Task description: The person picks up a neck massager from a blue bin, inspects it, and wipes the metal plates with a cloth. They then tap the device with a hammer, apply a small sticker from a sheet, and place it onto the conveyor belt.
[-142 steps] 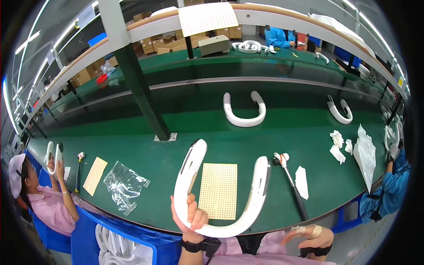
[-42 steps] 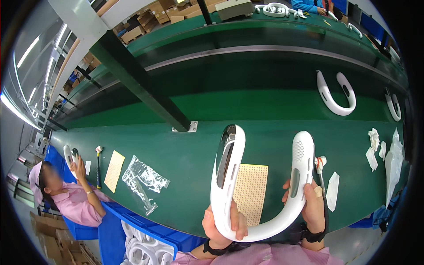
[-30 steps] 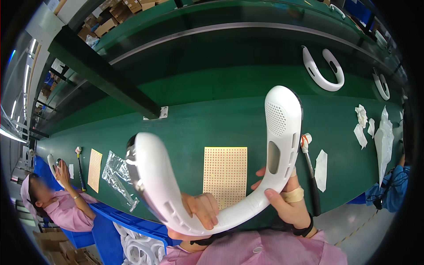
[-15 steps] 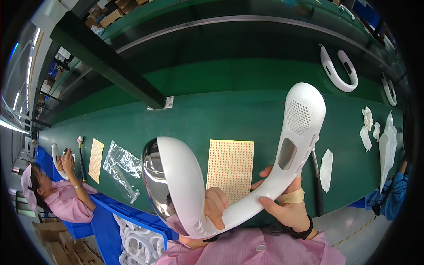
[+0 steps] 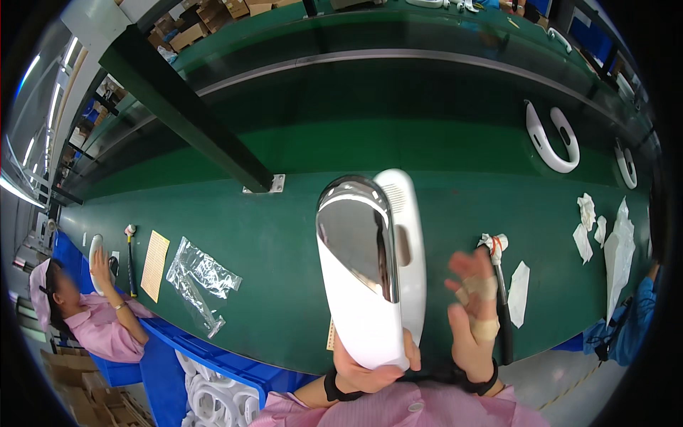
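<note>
A: The white U-shaped neck device (image 5: 373,277) is gripped at its lower bend by the left hand (image 5: 366,366), fingers clenched round it, and it is held up on end above the green conveyor table (image 5: 284,235), just in front of the camera

B: A shiny chrome panel (image 5: 356,235) is turned towards the view. And the right hand (image 5: 473,320)?

A: It is held apart from the device, just beside it, fingers spread and released, 2 of them wrapped in tape (image 5: 484,288)

B: A tool with a taped head (image 5: 496,285) is seen lying on the table behind that hand, and another white device (image 5: 551,139) well apart, further along the table
</note>
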`<state>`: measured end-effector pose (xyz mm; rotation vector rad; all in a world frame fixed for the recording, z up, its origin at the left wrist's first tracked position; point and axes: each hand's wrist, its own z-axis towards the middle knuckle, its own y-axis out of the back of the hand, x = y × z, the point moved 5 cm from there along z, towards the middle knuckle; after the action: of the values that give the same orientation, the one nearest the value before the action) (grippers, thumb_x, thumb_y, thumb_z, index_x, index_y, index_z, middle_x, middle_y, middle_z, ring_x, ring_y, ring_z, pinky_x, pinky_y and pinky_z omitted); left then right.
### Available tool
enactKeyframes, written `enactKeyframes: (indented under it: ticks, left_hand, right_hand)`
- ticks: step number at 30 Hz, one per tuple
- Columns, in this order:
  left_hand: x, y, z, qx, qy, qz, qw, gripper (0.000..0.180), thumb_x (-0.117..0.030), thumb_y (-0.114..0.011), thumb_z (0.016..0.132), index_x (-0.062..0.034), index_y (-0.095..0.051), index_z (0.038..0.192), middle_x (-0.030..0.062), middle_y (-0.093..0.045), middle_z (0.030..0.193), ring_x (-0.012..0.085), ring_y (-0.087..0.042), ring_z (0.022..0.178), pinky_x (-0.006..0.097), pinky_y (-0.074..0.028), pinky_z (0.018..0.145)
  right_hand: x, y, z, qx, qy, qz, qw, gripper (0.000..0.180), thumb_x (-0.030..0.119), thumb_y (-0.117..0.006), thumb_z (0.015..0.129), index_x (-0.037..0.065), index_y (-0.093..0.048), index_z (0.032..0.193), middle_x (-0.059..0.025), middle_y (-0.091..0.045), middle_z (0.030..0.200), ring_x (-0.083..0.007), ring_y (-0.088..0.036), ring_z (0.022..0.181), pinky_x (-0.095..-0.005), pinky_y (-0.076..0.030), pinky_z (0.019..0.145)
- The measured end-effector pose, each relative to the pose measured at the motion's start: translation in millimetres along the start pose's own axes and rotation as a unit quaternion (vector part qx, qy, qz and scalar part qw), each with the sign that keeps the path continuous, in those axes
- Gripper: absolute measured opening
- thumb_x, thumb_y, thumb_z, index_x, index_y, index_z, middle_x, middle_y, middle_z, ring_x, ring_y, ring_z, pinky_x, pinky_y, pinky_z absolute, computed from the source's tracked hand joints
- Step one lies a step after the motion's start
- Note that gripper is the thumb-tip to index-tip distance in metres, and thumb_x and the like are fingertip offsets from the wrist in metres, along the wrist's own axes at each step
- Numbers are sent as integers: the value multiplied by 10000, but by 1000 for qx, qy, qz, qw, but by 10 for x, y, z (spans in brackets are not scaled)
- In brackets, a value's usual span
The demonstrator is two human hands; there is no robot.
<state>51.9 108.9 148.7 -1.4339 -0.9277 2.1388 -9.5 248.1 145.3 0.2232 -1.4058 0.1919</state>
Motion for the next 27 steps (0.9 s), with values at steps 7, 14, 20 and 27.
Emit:
enactKeyframes:
  ticks: [7, 14, 20, 27]
  left_hand:
    - [64, -131, 55, 153, 27, 359, 920, 443, -158, -754, 715, 11, -542, 1065, 151, -648, 856, 255, -651, 763, 319, -513, 649]
    - [-147, -97, 258, 266, -149, 522, 797, 422, -375, -707, 759, -6, -604, 933, 145, -634, 808, 297, -634, 839, 320, -506, 728]
    - [-277, 407, 233, -210, -180, 368, 888, 408, -266, -474, 922, 21, -431, 1209, 147, -590, 974, 260, -586, 951, 348, -448, 848]
    - [102, 334, 206, -143, 250, -64, 955, 698, -693, -203, 859, -43, -397, 1022, 20, -341, 555, 153, -355, 341, 311, -349, 325]
  right_hand:
    - [256, -231, -87, 203, -89, 211, 952, 728, 36, -661, 783, -9, -248, 1382, -162, -482, 1268, -241, -477, 1180, -359, -348, 994]
    - [76, -62, 105, 124, -105, 473, 866, 598, 325, -604, 852, -34, -358, 1262, -195, -552, 1021, -337, -605, 857, -476, -504, 725]
    - [12, 85, 185, 116, -122, 726, 667, 676, 546, -297, 922, 5, -247, 1325, -112, -467, 873, -202, -445, 443, -352, -382, 399]
    - [-212, 93, 240, 131, -176, 737, 640, 651, 532, -216, 945, 1, -303, 1312, -118, -483, 757, -179, -416, 375, -316, -340, 339]
